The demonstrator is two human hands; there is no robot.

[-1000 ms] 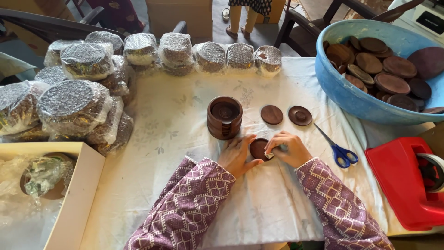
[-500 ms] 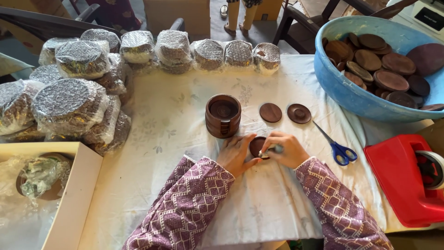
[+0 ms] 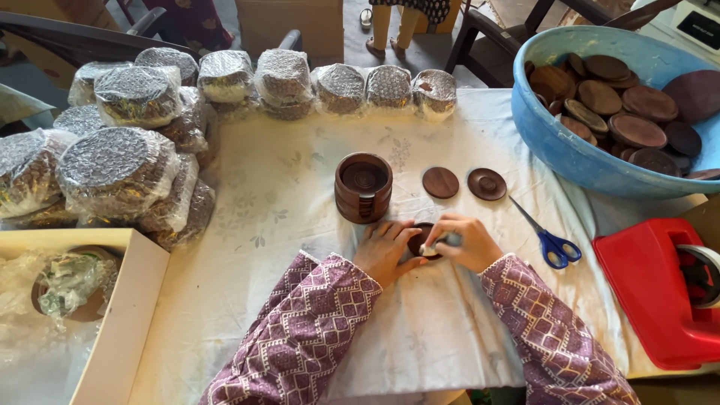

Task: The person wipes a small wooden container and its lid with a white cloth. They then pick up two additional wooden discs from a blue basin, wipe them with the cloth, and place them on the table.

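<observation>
Holding a small dark wooden disc (image 3: 418, 241) flat on the white cloth (image 3: 285, 225) near the middle of the table, just in front of the round wooden holder (image 3: 363, 187). Steadying the disc's near-left edge with the left hand (image 3: 386, 250), fingers curled and closed against the rim. Pressing down from the other side with the right hand (image 3: 463, 241), fingertips pinched together on a small pale bit of something at the disc's surface, too small to make out. Both hands meeting over the disc, nearly touching, hiding most of it. Showing purple patterned sleeves (image 3: 300, 337) running back toward the lower edge. Standing upright just beyond the hands, the holder carrying more discs stacked inside. Lying to its right, two loose wooden discs (image 3: 440, 182) side by side, apart from each other, the right one with a raised ring on its face. Resting further right on the cloth, blue-handled scissors (image 3: 547, 238), blades closed and pointing toward the discs. Sitting at the far right corner, a blue plastic tub (image 3: 570, 154) filled with many more brown discs. Sitting below it, a red tape dispenser (image 3: 660, 289). Piling along the back and left of the table, bubble-wrapped round bundles (image 3: 120, 161). Lying open at the lower left, a cardboard box (image 3: 124, 322) with crumpled plastic inside.
</observation>
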